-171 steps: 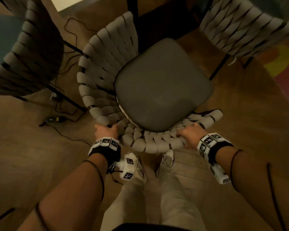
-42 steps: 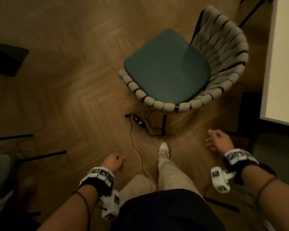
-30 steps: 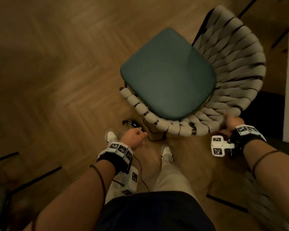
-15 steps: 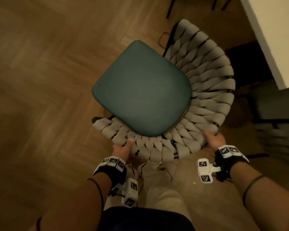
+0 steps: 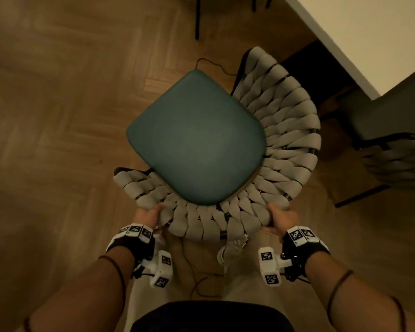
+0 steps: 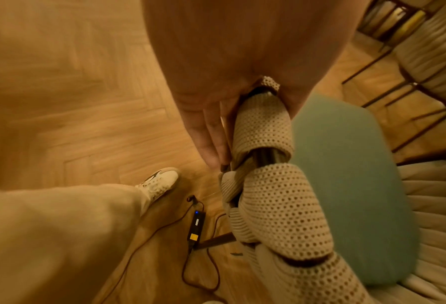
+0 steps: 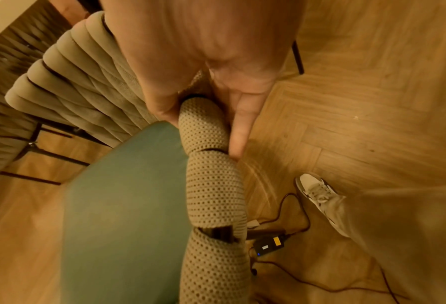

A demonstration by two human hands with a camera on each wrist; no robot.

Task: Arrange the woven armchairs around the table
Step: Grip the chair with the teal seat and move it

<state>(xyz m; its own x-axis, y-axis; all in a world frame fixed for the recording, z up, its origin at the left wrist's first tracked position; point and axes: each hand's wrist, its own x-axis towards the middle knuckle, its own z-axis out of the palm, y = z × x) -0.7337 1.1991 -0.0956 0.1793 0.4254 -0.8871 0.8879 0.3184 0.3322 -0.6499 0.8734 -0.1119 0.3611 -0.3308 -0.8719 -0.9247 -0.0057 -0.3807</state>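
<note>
A woven armchair [image 5: 285, 140] with beige padded straps and a teal seat cushion [image 5: 197, 137] stands in front of me, its curved backrest toward my legs. My left hand [image 5: 147, 215] grips the backrest rim near its left end, thumb inside and fingers outside, as the left wrist view shows on the strap [image 6: 263, 127]. My right hand [image 5: 282, 218] grips the rim further right, thumb and fingers round the wrapped tube [image 7: 206, 131]. The white table [image 5: 359, 37] has its corner at the upper right.
A black power adapter [image 6: 196, 226] with a trailing cable lies on the herringbone wood floor under the chair, near my shoes [image 6: 159, 181]. Another woven chair [image 5: 398, 161] stands at the right edge by the table. Dark chair legs [image 5: 197, 17] show at the top.
Over the last second both hands reached the teal-cushioned chair's backrest and took hold of it. The chair has turned and come closer to me, over the adapter.
</note>
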